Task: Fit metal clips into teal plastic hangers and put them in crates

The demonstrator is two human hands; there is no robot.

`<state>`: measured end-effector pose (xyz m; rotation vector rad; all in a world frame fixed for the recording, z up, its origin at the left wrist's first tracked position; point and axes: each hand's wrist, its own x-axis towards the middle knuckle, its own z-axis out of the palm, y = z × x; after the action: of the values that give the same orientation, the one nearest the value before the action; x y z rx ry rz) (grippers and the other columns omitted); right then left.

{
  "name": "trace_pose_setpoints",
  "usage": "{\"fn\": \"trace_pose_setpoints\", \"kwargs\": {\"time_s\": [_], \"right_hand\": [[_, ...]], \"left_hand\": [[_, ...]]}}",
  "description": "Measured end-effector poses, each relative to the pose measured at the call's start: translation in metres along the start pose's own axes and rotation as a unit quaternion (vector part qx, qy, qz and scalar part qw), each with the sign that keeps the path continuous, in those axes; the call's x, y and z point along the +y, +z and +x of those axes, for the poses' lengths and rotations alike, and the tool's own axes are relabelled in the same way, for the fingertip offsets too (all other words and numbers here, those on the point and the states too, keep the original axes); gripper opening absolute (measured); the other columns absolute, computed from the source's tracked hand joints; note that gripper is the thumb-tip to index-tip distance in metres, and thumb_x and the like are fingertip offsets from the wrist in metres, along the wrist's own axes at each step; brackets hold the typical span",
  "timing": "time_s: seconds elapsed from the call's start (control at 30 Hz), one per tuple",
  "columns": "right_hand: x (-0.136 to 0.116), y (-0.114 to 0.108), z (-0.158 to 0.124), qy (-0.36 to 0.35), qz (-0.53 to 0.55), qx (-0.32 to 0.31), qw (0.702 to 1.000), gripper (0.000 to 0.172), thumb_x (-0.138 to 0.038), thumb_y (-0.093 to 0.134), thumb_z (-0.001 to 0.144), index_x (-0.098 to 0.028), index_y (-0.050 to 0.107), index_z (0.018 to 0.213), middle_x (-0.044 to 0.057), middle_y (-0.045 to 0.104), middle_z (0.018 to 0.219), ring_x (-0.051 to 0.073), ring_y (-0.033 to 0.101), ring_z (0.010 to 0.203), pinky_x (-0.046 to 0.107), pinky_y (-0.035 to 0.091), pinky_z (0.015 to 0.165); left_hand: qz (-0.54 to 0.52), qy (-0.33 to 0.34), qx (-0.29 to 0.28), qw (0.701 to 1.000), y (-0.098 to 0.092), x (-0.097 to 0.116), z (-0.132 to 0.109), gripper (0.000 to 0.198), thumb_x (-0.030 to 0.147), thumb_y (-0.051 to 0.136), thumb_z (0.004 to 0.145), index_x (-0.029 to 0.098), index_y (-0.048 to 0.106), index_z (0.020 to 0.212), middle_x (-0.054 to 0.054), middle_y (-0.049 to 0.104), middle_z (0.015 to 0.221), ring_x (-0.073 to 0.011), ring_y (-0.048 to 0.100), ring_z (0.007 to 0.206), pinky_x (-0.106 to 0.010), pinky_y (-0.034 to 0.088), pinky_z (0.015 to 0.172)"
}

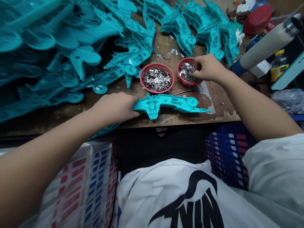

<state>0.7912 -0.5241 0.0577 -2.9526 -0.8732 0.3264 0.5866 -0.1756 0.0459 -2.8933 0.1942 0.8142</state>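
Two hands working: left hand point(115, 107) clenched over end of teal plastic moulding point(173, 103), steadying it on wooden workbench point(224, 107); right hand point(207, 68) fingers curled into metal clips point(187, 72), grasp unclear, red plastic basket point(178, 68) within reach.

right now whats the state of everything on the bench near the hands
left hand: on the end of the teal plastic part
right hand: fingers down in the right basket's metal pieces
teal plastic part: lying on the bench
left red basket: full of small metal pieces
right red basket: full of the same
small screwdriver: lying loose
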Motion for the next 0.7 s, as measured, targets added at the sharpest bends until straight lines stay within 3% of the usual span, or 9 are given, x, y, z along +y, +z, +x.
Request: {"fn": "trace_pose_setpoints", "kwargs": {"time_s": [0.3, 0.5, 0.7], "right_hand": [[0.004, 0.002, 0.001, -0.016, 0.030, -0.015, 0.999, 0.051, -0.036, 0.070, 0.104, -0.021, 0.095, 0.146, 0.020, 0.095, 0.135, 0.047, 0.088, 0.125, 0.064, 0.069, 0.114], [0.010, 0.009, 0.008, 0.008, 0.118, 0.030, 0.993, 0.045, -0.029, 0.078, 0.099, -0.024, 0.101, 0.138, 0.015, 0.098, 0.131, 0.047, 0.093, 0.120, 0.064, 0.072, 0.116], [0.021, 0.021, 0.013, 0.002, 0.119, 0.033, 0.992, 0.044, -0.033, 0.093, 0.093, -0.026, 0.101, 0.136, 0.015, 0.097, 0.136, 0.050, 0.092, 0.128, 0.066, 0.072, 0.122]], "left_hand": [[-0.027, 0.005, 0.042, 0.999, 0.011, -0.005, 0.001, 0.058, 0.075, 0.078, 0.102, 0.033, 0.094, 0.138, -0.014, 0.098, 0.127, -0.0453, 0.094, 0.122, -0.051, 0.069, 0.093], [0.006, -0.010, -0.017, 1.000, -0.004, 0.006, -0.002, 0.054, 0.052, 0.075, 0.109, 0.025, 0.089, 0.154, -0.023, 0.094, 0.147, -0.0533, 0.092, 0.131, -0.053, 0.072, 0.098], [-0.018, -0.018, -0.029, 0.999, -0.006, 0.007, -0.001, 0.058, 0.053, 0.077, 0.108, 0.024, 0.089, 0.156, -0.025, 0.093, 0.150, -0.0562, 0.091, 0.135, -0.054, 0.072, 0.104]]}}
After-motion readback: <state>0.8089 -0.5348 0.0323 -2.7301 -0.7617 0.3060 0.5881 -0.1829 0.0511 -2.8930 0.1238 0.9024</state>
